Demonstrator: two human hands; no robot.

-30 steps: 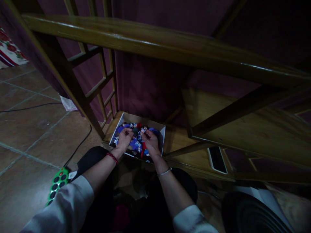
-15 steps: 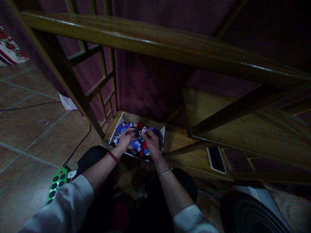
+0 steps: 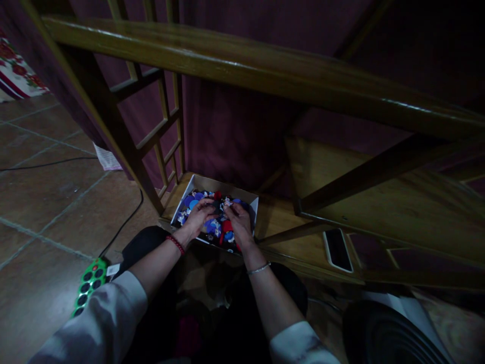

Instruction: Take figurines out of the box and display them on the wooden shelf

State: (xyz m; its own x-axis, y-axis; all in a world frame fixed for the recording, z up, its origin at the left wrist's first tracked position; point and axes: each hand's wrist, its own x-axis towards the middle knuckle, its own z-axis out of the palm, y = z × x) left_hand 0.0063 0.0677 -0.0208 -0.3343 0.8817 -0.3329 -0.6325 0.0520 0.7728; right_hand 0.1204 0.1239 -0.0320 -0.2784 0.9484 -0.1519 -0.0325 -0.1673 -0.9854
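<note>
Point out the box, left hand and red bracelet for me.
Box [image 3: 235, 191]: head view, inner back wall.
Left hand [image 3: 197, 219]: head view, back of the hand.
Red bracelet [image 3: 177, 244]: head view, middle of its beads.

I have a low wooden shelf [image 3: 278, 220] running from just below the middle of my view toward the lower right. Directly on it, slightly left of centre, I see an open box [image 3: 229, 187] with pale walls; farther right lies a phone [image 3: 338, 250], its face dark and its edge white. At lower left, my tiled floor [image 3: 45, 202] bears a green power strip [image 3: 90, 283] and a black cable [image 3: 127, 223].
</note>
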